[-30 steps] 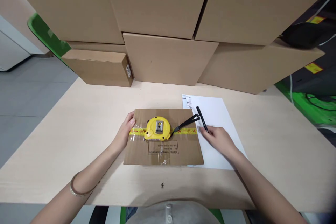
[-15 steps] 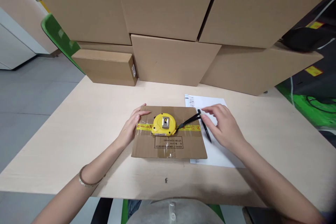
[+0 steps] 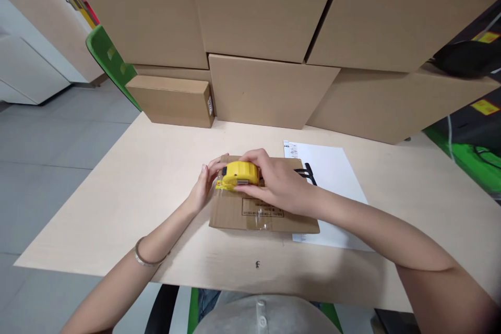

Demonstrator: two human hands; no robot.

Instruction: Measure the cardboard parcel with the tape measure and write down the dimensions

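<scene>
My right hand (image 3: 279, 180) grips a yellow tape measure (image 3: 241, 171), fingers over its far side and thumb on the near side. The tape measure is on edge above a small cardboard box (image 3: 230, 216), toward its left side; whether it touches the box I cannot tell. A black wrist strap (image 3: 300, 172) shows beyond my right hand. Curled round the box's left edge, my left hand (image 3: 205, 182) holds it near the back corner, close to the tape measure's front end. A strip of printed yellow tape on the box is mostly covered.
Under the box's right side lies a white sheet of paper (image 3: 329, 182), with a black pen (image 3: 310, 172) partly hidden by my right hand. A closed carton (image 3: 172, 102) stands at the table's back left. Large stacked cartons (image 3: 270, 94) form a wall along the back.
My right hand has moved left from the strap and taken hold of the tape measure, tipping it from flat onto its edge. My left hand stays at the box's left side.
</scene>
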